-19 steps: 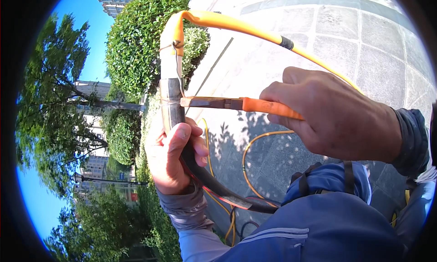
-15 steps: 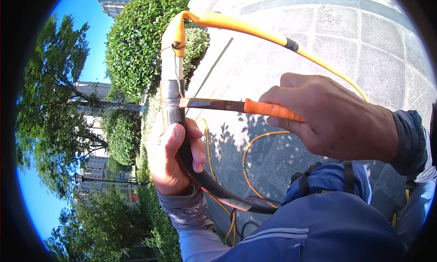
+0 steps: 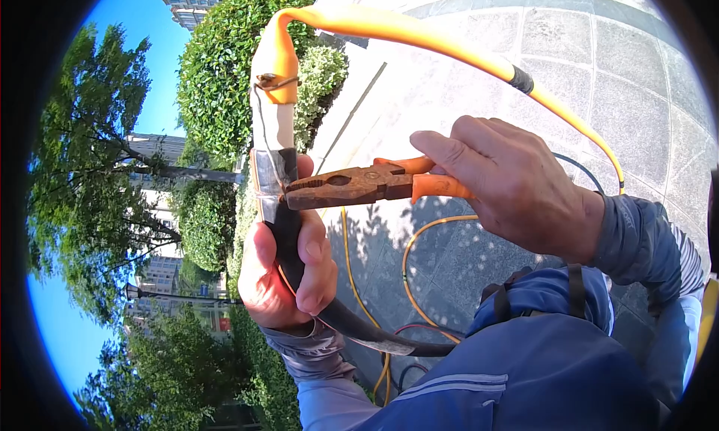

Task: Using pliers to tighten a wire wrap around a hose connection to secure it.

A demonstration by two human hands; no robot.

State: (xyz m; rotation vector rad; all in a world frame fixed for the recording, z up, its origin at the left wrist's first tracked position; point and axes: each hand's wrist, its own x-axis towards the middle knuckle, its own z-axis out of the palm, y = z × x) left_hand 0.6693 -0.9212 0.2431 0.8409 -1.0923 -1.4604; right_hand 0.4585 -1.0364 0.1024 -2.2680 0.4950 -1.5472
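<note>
My left hand (image 3: 269, 292) is wrapped round a black hose (image 3: 286, 240) and holds its end upward. A white tube section (image 3: 274, 128) comes out of the hose end. Over the tube's top sits an orange flat hose (image 3: 404, 30), tied with thin dark wire (image 3: 258, 109). The wire runs down the tube to the black hose. My right hand (image 3: 517, 184) grips rusty pliers (image 3: 367, 185) by their orange handles. Their jaw tips touch the hose beside the wire, just above my left fingers. Whether wire is pinched between the tips is too small to tell.
The orange hose arches right, past a black taped band (image 3: 521, 79), toward my right forearm. Yellow hoses (image 3: 405, 259) loop over the grey paving (image 3: 554, 86) below. A blue bag or garment (image 3: 539, 371) lies against my front. Hedges (image 3: 232, 64) and trees stand at left.
The pliers have turned from edge-on to flat, with their tips lower on the hose. My right hand has rotated with them. The hose top has shifted slightly left and down.
</note>
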